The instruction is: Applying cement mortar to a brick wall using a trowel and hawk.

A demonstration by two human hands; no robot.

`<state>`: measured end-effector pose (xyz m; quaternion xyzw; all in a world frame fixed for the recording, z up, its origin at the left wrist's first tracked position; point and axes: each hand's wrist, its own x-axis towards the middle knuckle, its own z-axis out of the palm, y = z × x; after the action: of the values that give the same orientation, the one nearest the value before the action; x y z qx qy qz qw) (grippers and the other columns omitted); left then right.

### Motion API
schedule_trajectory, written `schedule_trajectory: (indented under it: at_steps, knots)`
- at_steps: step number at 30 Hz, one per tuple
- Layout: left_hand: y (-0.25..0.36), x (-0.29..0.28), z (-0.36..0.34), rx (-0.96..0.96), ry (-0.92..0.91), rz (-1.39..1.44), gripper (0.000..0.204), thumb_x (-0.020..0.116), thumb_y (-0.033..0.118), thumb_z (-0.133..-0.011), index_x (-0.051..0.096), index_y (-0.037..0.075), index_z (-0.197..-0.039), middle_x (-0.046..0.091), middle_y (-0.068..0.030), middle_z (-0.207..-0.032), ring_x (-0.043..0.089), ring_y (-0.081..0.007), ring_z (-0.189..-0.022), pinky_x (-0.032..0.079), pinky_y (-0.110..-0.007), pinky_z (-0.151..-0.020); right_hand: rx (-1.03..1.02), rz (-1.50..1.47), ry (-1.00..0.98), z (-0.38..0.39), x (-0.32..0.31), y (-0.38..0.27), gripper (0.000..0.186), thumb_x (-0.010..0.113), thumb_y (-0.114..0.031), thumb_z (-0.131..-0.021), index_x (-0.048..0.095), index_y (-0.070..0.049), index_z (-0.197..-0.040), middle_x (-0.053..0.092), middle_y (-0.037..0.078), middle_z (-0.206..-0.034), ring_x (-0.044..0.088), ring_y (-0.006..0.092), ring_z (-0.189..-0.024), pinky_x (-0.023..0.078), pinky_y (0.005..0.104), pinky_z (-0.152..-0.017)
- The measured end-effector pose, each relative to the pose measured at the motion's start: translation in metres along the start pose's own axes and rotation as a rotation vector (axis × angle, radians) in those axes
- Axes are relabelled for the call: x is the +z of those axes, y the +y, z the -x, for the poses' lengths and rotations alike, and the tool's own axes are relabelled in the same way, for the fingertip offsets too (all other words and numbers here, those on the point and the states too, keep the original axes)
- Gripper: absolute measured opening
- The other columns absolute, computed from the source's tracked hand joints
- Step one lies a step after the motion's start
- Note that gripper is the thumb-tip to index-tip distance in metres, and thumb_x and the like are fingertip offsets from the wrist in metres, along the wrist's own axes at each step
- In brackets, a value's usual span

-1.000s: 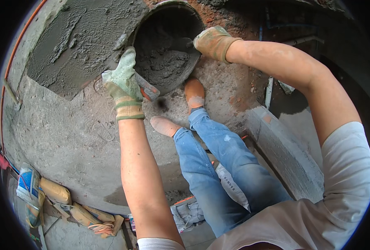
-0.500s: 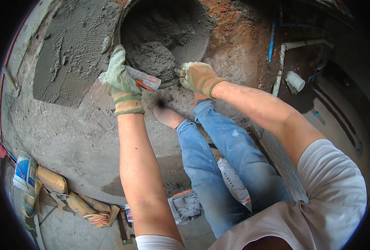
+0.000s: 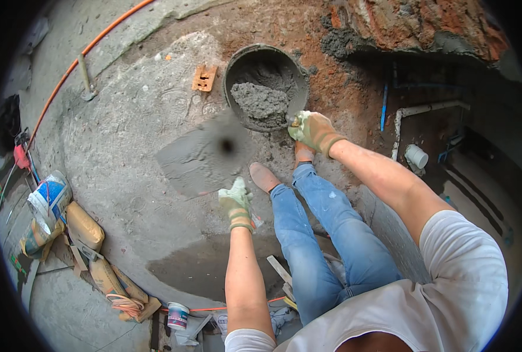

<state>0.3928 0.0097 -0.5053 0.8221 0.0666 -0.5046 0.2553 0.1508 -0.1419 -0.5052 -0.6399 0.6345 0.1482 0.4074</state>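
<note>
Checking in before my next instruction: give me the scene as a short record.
Left hand: gloved, gripping the near edge of a mortar-coated panel
Right hand: gloved, closed on a tool handle at the round black bucket; far end unclear
Bucket contents: heaped grey mortar
Left of bucket: orange hollow brick
Farther left: hammer-like tool, orange hose
Lower left: blue-and-white pail, brown sacks

We've got L glove point(image 3: 236, 201) pale grn w/ tan-banded cuff point(image 3: 240, 220), R glove point(image 3: 316, 131) grn/tan. Our mortar point(image 3: 260, 104) = mid-grey, bucket point(image 3: 267, 57) dk grey, brick point(image 3: 204, 77) orange. Our jeans point(image 3: 344, 214) blue w/ whitish spots, shirt point(image 3: 466, 246) off-wht. Hose point(image 3: 96, 40) bright orange.
</note>
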Motion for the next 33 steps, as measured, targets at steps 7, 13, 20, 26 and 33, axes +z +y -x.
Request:
schedule_trajectory:
  at_steps: [7, 13, 20, 26, 33]
  knots:
    - [0.065, 0.035, 0.08, 0.036, -0.489, -0.416, 0.027, 0.075, 0.02, -0.082, 0.052, 0.006, -0.084, 0.057, -0.0058, -0.063, 0.054, -0.017, -0.044, 0.042, -0.029, -0.04, -0.114, -0.024, 0.189, 0.154, -0.039, -0.055, 0.039, 0.065, -0.031, -0.088, 0.058, -0.01, -0.12, 0.068, 0.02, -0.081, 0.068, 0.0376, -0.076, 0.053, 0.0486, -0.067]
    - [0.112, 0.007, 0.212, 0.193, -0.729, -0.34, 0.021, 0.074, 0.017, -0.079, 0.06, 0.005, -0.089, 0.057, -0.0025, -0.064, 0.053, -0.0137, -0.048, 0.042, -0.029, -0.042, -0.24, -0.111, 0.481, 0.312, -0.174, -0.066, 0.048, 0.068, -0.025, -0.085, 0.055, -0.005, -0.127, 0.068, 0.022, -0.082, 0.067, 0.0414, -0.076, 0.053, 0.0488, -0.068]
    - [0.144, -0.029, 0.361, 0.347, -0.811, -0.437, 0.02, 0.074, 0.02, -0.079, 0.063, 0.006, -0.088, 0.06, -0.0039, -0.065, 0.056, -0.0138, -0.05, 0.046, -0.028, -0.045, -0.233, -0.007, 0.412, 0.404, -0.252, -0.077, 0.039, 0.068, -0.038, -0.084, 0.062, -0.006, -0.106, 0.068, 0.022, -0.086, 0.066, 0.0415, -0.082, 0.052, 0.0485, -0.069]
    - [0.132, -0.035, 0.454, 0.334, -0.825, -0.366, 0.021, 0.073, 0.022, -0.082, 0.06, 0.006, -0.087, 0.06, -0.0057, -0.066, 0.057, -0.0165, -0.05, 0.047, -0.03, -0.044, -0.134, -0.276, 0.566, 0.496, -0.239, -0.064, 0.038, 0.065, -0.038, -0.085, 0.062, -0.006, -0.106, 0.067, 0.021, -0.09, 0.065, 0.0423, -0.085, 0.052, 0.0483, -0.073]
    - [0.13, -0.001, 0.495, 0.396, -0.958, -0.313, 0.019, 0.072, 0.018, -0.08, 0.058, 0.007, -0.083, 0.06, -0.008, -0.066, 0.059, -0.0202, -0.049, 0.046, -0.033, -0.042, -0.216, -0.531, 0.577, 0.532, -0.271, -0.059, 0.032, 0.067, -0.03, -0.085, 0.064, -0.006, -0.107, 0.069, 0.016, -0.091, 0.067, 0.0343, -0.084, 0.052, 0.0418, -0.074]
